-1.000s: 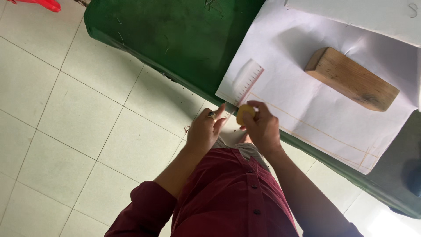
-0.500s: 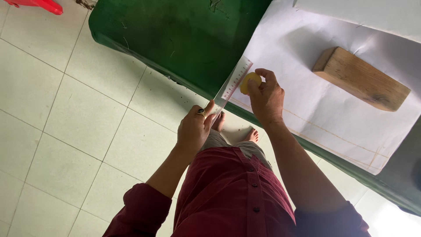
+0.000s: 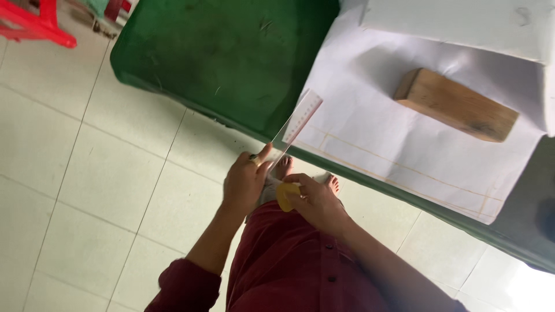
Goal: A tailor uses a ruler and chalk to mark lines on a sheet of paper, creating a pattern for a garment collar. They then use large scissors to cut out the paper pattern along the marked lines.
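left hand (image 3: 245, 182): fingers pinch clear ruler (image 3: 298, 122) by its end | right hand (image 3: 315, 199): fingers grip yellow chalk piece (image 3: 285, 196) | white paper (image 3: 404, 144) with wooden block (image 3: 457, 104) on green desk (image 3: 231, 58)

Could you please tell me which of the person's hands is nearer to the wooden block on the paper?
Right. The right hand, holding a small yellow object, lies below and left of the wooden block. The left hand, pinching the clear ruler, is further left, beyond the table edge.

You stand on a floor (image 3: 87, 190) of pale square tiles; a green-covered tabletop (image 3: 225, 63) fills the upper view, and a red stool (image 3: 40, 26) sits top left.
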